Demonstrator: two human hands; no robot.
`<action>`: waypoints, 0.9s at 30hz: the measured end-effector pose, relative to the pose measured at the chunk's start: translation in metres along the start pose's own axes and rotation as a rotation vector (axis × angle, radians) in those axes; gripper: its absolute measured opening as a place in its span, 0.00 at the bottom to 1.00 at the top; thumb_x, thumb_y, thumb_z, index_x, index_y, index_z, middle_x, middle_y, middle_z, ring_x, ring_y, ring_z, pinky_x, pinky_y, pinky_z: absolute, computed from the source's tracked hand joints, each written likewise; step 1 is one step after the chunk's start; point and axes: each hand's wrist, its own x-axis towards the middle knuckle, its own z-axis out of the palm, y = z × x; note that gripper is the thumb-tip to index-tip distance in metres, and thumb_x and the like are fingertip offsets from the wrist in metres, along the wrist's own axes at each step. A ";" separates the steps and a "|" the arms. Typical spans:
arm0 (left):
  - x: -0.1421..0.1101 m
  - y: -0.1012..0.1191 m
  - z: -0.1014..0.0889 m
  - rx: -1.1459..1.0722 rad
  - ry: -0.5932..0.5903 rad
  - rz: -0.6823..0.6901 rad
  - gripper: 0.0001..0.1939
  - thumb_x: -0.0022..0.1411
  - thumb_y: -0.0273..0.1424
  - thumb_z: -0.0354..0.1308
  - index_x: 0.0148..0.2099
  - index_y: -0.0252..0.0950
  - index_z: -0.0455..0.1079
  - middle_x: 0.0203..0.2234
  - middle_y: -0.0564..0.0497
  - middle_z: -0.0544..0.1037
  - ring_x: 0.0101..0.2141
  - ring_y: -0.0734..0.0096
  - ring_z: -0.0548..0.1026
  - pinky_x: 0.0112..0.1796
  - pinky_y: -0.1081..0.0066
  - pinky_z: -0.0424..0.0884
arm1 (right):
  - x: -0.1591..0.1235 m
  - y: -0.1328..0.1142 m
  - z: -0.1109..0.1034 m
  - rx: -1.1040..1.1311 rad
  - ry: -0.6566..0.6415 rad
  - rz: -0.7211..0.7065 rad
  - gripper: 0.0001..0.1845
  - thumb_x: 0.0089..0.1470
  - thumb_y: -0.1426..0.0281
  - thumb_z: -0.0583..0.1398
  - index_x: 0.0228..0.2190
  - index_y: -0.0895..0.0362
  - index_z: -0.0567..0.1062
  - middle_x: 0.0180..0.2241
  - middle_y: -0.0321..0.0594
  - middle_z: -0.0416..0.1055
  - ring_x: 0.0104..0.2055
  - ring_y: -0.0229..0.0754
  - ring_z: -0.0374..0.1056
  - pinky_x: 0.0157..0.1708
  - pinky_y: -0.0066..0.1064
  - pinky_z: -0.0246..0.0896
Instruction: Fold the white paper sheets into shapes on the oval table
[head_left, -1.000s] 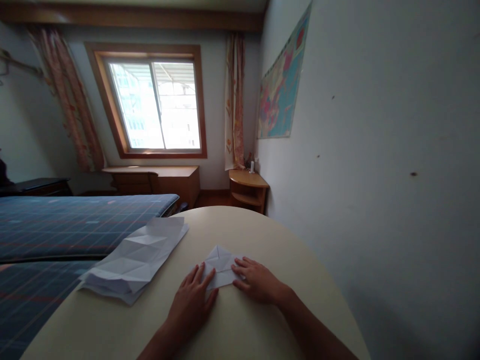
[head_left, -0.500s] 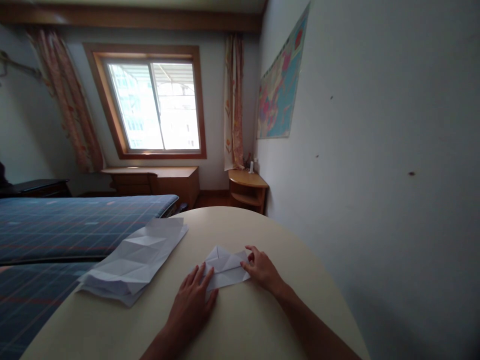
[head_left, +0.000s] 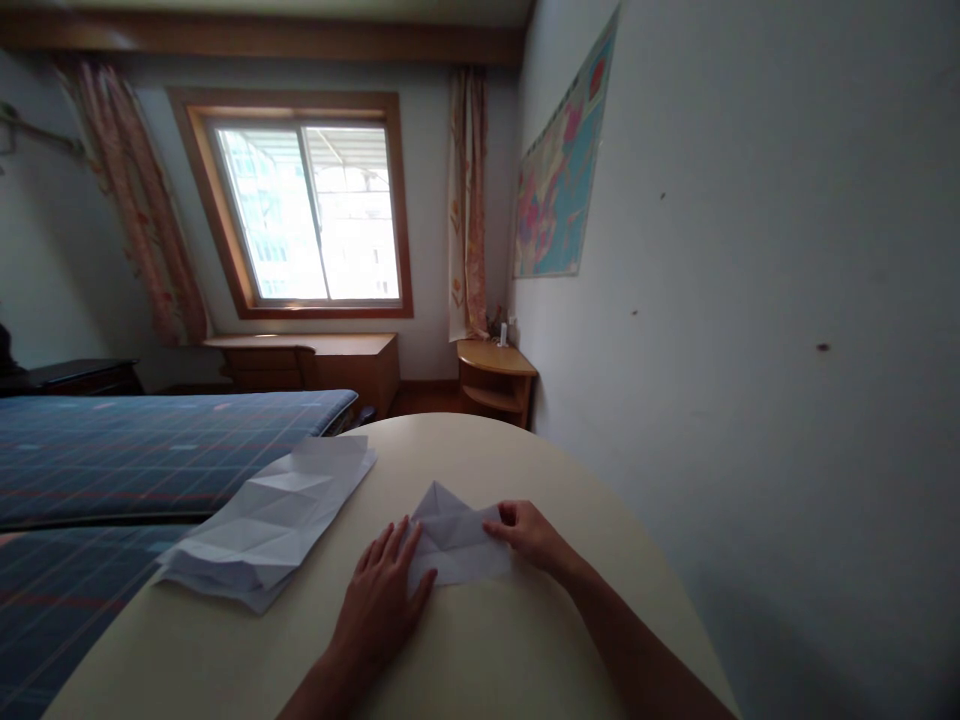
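A white folded sheet of paper [head_left: 454, 545] lies on the round cream table [head_left: 510, 650], with a pointed peak at its far side and creases across it. My left hand [head_left: 386, 580] rests flat over the paper's left end, fingers stretched out. At the right end, my right hand [head_left: 529, 535] pinches the paper's edge between thumb and fingers, and that edge looks slightly raised. The paper's left corner is hidden under my left fingers.
Several creased white sheets [head_left: 277, 520] lie at the table's left edge. Beyond them is a bed with a blue plaid cover [head_left: 150, 440]. A white wall [head_left: 750, 450] stands close on the right. A corner shelf [head_left: 499, 360] and a desk [head_left: 352, 345] stand at the back.
My right hand has gone from lying flat on the paper to pinching its right edge, a little further right. The paper has shifted and turned slightly. My left hand stays nearly in place.
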 end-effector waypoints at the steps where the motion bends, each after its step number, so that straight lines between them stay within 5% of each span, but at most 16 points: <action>1: 0.002 -0.002 -0.001 -0.017 0.053 -0.009 0.28 0.61 0.40 0.47 0.61 0.37 0.53 0.59 0.45 0.59 0.58 0.56 0.56 0.55 0.56 0.57 | 0.000 -0.001 -0.001 0.013 0.001 -0.010 0.19 0.47 0.59 0.59 0.32 0.62 0.76 0.31 0.43 0.75 0.30 0.41 0.68 0.26 0.28 0.59; 5: 0.011 -0.012 -0.008 -0.188 0.197 -0.112 0.28 0.60 0.37 0.49 0.60 0.34 0.51 0.54 0.42 0.65 0.53 0.58 0.64 0.52 0.57 0.60 | -0.001 -0.010 -0.003 0.048 0.014 -0.058 0.20 0.49 0.57 0.59 0.33 0.62 0.75 0.32 0.42 0.75 0.32 0.42 0.69 0.29 0.28 0.61; 10: 0.018 -0.021 -0.018 -0.489 0.129 -0.283 0.19 0.59 0.39 0.51 0.51 0.37 0.63 0.37 0.49 0.78 0.38 0.62 0.76 0.40 0.64 0.70 | -0.005 -0.025 -0.004 0.031 0.085 -0.118 0.21 0.51 0.54 0.57 0.32 0.61 0.74 0.31 0.41 0.74 0.31 0.41 0.68 0.29 0.29 0.60; 14: 0.019 -0.024 -0.022 -0.495 0.267 -0.203 0.12 0.59 0.40 0.52 0.39 0.39 0.70 0.34 0.51 0.78 0.35 0.63 0.76 0.38 0.66 0.70 | -0.009 -0.039 -0.004 -0.031 0.168 -0.191 0.19 0.53 0.55 0.56 0.33 0.58 0.74 0.32 0.40 0.73 0.33 0.41 0.67 0.32 0.30 0.60; 19: 0.019 -0.031 -0.021 -0.404 0.408 0.047 0.07 0.61 0.35 0.52 0.37 0.39 0.69 0.33 0.51 0.77 0.37 0.65 0.74 0.41 0.65 0.68 | -0.015 -0.045 -0.006 -0.132 0.211 -0.299 0.10 0.51 0.61 0.60 0.32 0.54 0.74 0.34 0.38 0.72 0.38 0.41 0.66 0.40 0.33 0.59; 23: 0.016 -0.037 -0.018 -0.275 0.324 0.163 0.05 0.61 0.30 0.51 0.36 0.40 0.69 0.33 0.51 0.76 0.37 0.65 0.74 0.42 0.64 0.67 | -0.017 -0.037 -0.006 -0.343 0.123 -0.452 0.05 0.52 0.67 0.60 0.32 0.53 0.75 0.34 0.39 0.72 0.40 0.40 0.65 0.43 0.33 0.58; 27: 0.012 -0.037 -0.015 -0.209 0.118 0.201 0.08 0.58 0.24 0.51 0.36 0.41 0.68 0.34 0.52 0.76 0.36 0.66 0.73 0.40 0.67 0.68 | -0.017 -0.029 -0.004 -0.593 -0.017 -0.467 0.07 0.52 0.73 0.59 0.32 0.52 0.76 0.33 0.38 0.72 0.41 0.41 0.64 0.44 0.32 0.57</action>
